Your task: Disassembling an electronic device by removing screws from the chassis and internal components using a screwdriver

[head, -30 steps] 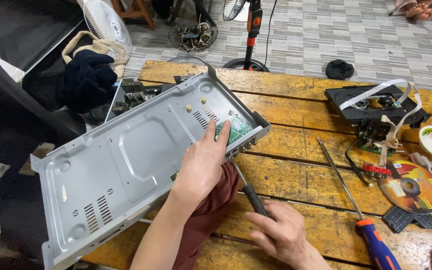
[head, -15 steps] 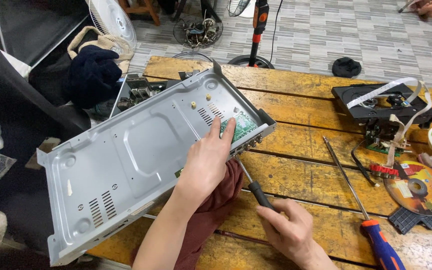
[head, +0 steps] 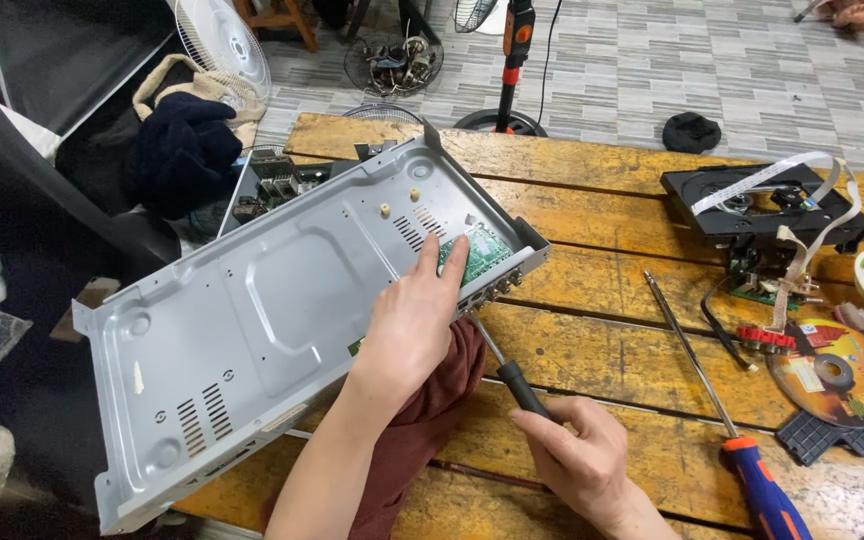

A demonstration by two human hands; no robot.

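Unscrewing in hand: left hand [head: 414, 325] flat, pinning green circuit board [head: 474, 253] inside grey chassis [head: 252, 320]; right hand [head: 577, 455] grips black screwdriver [head: 507, 370] at chassis edge. Next move calls for steady tip alignment.

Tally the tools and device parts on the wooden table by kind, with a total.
Screwdrivers: 2, a black-handled one in the right hand and a blue-and-orange one lying free.
Metal chassis: 1, steadied by the left hand.
Disc drive units: 1.
Discs: 1.
Total: 5.
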